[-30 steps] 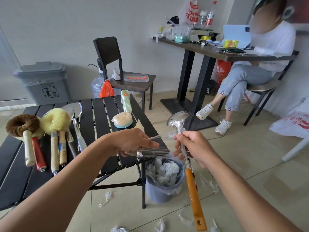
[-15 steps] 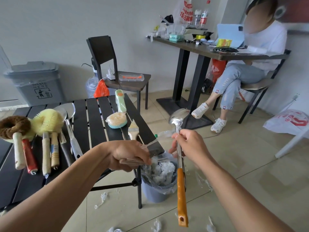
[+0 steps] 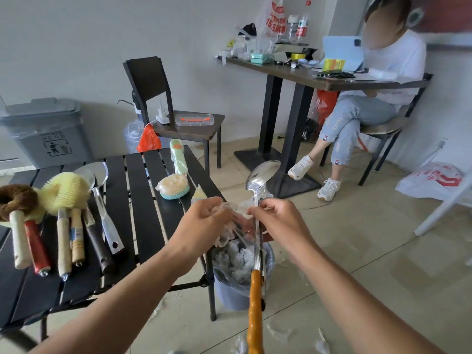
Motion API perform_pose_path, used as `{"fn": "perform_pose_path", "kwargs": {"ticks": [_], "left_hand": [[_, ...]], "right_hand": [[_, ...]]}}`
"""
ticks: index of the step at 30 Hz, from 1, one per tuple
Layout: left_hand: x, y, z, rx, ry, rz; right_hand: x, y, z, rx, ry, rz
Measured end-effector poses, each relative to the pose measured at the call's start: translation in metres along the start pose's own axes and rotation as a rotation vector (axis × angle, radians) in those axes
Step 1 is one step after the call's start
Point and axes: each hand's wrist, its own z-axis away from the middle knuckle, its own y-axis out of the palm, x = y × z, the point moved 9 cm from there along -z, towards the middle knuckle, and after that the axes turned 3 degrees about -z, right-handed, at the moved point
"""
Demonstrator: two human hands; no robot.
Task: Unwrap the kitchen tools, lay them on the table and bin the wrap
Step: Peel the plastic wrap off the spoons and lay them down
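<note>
**Film coming off the ladle, right over the bin**

Centre of the frame, and it's a two-handed tug. The right hand [image 3: 278, 223] pinches the ladle [image 3: 255, 292] on its steel shaft just under the bowl. The bowl points up and away, and the orange handle hangs down towards the bottom edge. That high grip looks deliberate: it steadies the tool where the film clings.

The left hand [image 3: 204, 221] has its fingers clenched round a bunch of clear wrap [image 3: 238, 209], with the film stretched taut between the two hands. Strands run on down the shaft, so the ladle is not free yet.

And look where this is happening: directly above the blue bin [image 3: 231, 293], already stuffed with crumpled film. Whatever peels off should drop straight in. Scraps on the floor tiles suggest not every piece does.

On the left, a row of bare tools [image 3: 63, 226] lies on the black slatted table [image 3: 143, 213], handles towards the camera. A round scrubber [image 3: 173, 186] sits mid-table in its film, so there's more to do.
</note>
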Motion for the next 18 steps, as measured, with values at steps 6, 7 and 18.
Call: {"fn": "perform_pose_path", "kwargs": {"ticks": [6, 7, 18], "left_hand": [[0.029, 0.014, 0.001, -0.028, -0.287, 0.498], [0.03, 0.02, 0.001, 0.018, -0.321, 0.573], [0.003, 0.027, 0.005, 0.369, -0.037, 0.168]], "right_hand": [[-0.009, 0.012, 0.003, 0.173, 0.174, -0.453], [-0.008, 0.012, 0.003, 0.195, 0.172, -0.496], [0.007, -0.011, 0.01, 0.154, -0.012, -0.162]]}}
